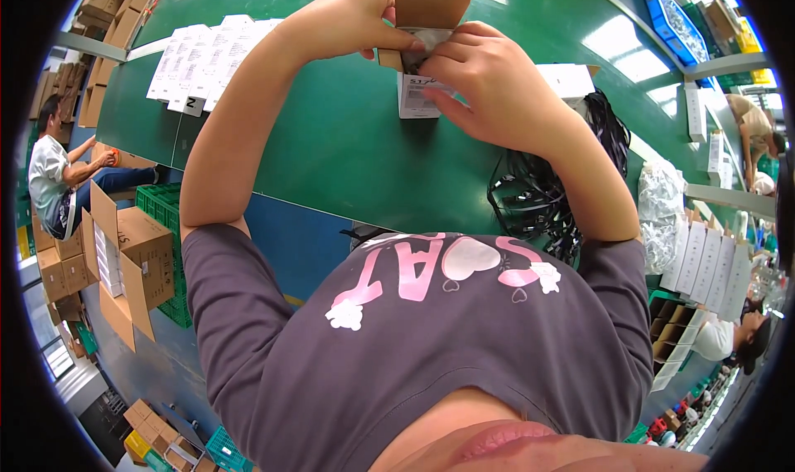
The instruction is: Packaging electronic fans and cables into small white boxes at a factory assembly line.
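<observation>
A small white cardboard box (pixel 419 108) stands on the green table in front of me, its brown-lined top flap (pixel 432 7) raised. My left hand (pixel 352 21) is closed at the box's left side, thumb at the opening. From the right, my right hand (pixel 484 74) curls its fingers over the opening, thumb low by the front wall. Between the hands, a clear plastic bag (pixel 431 38) shows in the opening, with something dark that I cannot make out. A tangle of black cables (pixel 534 195) lies by my right forearm.
White printed boxes (pixel 203 62) lie in a row at the left of the table (pixel 331 149). Another white box (pixel 567 81) stands behind my right wrist. Clear plastic bags (pixel 660 207) are heaped at the right. An open carton (pixel 137 257) and a seated person (pixel 62 170) are at the left.
</observation>
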{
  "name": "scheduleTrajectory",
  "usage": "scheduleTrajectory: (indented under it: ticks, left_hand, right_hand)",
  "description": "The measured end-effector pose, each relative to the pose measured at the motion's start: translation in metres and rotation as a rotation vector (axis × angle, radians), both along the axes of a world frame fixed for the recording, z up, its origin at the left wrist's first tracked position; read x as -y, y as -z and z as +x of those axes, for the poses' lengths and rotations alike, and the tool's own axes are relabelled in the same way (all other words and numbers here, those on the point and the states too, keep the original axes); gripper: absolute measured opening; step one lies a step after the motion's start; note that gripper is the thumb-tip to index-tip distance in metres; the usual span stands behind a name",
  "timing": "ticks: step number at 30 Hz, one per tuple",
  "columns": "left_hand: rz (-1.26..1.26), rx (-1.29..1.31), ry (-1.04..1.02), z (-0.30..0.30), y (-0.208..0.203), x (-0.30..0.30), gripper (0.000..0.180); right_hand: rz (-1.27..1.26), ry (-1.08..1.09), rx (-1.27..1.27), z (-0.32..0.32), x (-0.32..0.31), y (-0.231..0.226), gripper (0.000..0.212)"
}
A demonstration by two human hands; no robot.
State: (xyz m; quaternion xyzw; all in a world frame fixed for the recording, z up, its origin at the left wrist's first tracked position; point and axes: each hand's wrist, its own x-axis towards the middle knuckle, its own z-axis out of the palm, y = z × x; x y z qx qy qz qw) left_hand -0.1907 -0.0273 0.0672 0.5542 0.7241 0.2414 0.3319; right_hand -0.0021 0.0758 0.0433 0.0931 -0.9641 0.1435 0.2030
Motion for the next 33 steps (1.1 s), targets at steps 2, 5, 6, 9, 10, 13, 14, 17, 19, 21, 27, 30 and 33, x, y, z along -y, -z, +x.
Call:
scheduleTrajectory:
  ticks: [2,5,6,9,10,13,14,17,19,21,27,30,33]
  left_hand:
    - [-0.011,-0.042,-0.013,0.0,0.003,0.0,0.02]
    - [0.082,-0.068,-0.014,-0.005,0.017,0.005,0.026]
    - [0.113,-0.077,-0.013,-0.007,0.021,0.006,0.028]
    - [0.24,0.157,-0.078,-0.006,0.027,0.02,0.033]
    - [0.304,0.272,-0.116,-0.006,0.029,0.024,0.035]
    - [0.375,0.472,-0.16,-0.012,0.044,0.026,0.04]
    - [0.371,0.565,-0.156,-0.011,0.053,0.027,0.041]
    - [0.469,0.715,-0.229,0.005,0.082,0.027,0.045]
    - [0.578,0.672,-0.303,0.031,0.093,0.023,0.045]
    - [0.921,0.093,-0.273,0.042,0.098,0.025,0.04]
    - [0.933,0.339,-0.125,0.037,0.103,0.033,0.036]
    - [0.89,-0.11,-0.16,0.045,0.093,0.037,0.034]
    - [0.845,-0.376,-0.146,0.05,0.085,0.039,0.036]
  right_hand:
    - [0.076,-0.024,0.041,-0.001,0.002,0.003,0.022]
    - [0.141,0.036,0.166,-0.001,0.009,0.003,0.024]
    - [0.163,0.058,0.208,0.0,0.01,0.003,0.025]
    - [0.054,0.104,-0.088,0.009,0.011,0.004,0.021]
    - [0.0,0.121,-0.239,0.012,0.011,0.004,0.019]
    - [-0.132,0.16,-0.366,0.014,0.011,0.016,0.019]
    - [-0.218,0.198,-0.337,0.019,0.014,0.026,0.019]
    - [-0.395,0.266,-0.275,0.025,0.021,0.044,0.021]
    - [-0.371,0.254,-0.324,0.022,0.018,0.049,0.026]
    - [-0.346,0.256,-0.372,0.019,0.016,0.054,0.032]
    - [-0.672,0.243,-0.379,0.02,0.016,0.069,0.042]
    - [-0.645,0.242,-0.368,0.019,0.014,0.07,0.048]
    - [-0.635,0.243,-0.377,0.02,0.015,0.069,0.049]
